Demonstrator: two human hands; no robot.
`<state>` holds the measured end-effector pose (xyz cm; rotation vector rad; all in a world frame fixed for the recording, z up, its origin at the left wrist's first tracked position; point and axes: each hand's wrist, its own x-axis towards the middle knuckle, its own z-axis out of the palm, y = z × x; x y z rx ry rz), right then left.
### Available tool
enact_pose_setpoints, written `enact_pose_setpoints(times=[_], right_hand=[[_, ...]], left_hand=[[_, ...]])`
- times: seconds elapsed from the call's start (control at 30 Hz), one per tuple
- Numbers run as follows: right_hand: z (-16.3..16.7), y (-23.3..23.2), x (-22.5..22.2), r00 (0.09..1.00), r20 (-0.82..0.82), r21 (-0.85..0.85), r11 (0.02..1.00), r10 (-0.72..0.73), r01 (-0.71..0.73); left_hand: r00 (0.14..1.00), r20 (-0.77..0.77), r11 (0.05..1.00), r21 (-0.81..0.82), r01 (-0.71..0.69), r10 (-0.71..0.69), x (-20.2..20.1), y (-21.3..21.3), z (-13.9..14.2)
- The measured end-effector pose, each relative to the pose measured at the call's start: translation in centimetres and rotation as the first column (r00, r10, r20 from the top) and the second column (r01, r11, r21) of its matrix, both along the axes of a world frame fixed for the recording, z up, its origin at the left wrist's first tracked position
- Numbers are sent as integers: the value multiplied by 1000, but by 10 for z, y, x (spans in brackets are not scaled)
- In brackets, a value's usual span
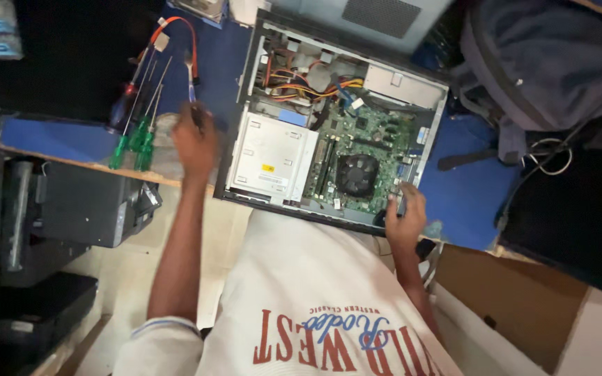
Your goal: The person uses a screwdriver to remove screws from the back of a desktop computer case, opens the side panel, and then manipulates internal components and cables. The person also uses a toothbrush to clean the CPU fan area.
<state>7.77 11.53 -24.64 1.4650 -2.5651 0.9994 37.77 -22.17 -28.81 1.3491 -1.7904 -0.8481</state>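
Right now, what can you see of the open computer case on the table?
The computer case lies flat on the blue table with its side panel off, metal frame showing. Inside are a green circuit board with a round black fan, a silver drive bay and a bundle of coloured wires near the far end. The right hand rests on its near corner. The left hand, holding a screwdriver, is just beside its left wall.
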Motion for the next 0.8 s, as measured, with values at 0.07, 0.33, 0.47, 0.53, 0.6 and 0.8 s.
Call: enact_pose_setpoints(times=[0.07,0.33,0.47,0.53,0.6,0.8], right_hand=[[-6,0,1,1000,4,-11,1000,-22,22],[-13,-1,-5,1000,20,-70,998,13,-12],[-14,-1,-4,999,46,-48,999,-5,8],[-14,-1,-4,999,34,-53,999,-3,5],[-11,-1,-3,999,50,-51,999,2,1],[34,-19,19,990,140,-97,995,1,13]], left_hand=[[980,195,999,18,-42,37,-3,-37,-8],[756,654,992,-75,104,-30,-28,-109,-21],[745,661,946,-287,150,82,-10,-137,7],[750,630,864,-475,167,201,-3,-147,34],[826,524,799,-578,166,208,13,-145,64],[994,-13,728,-682,71,-110,31,-70,139]])
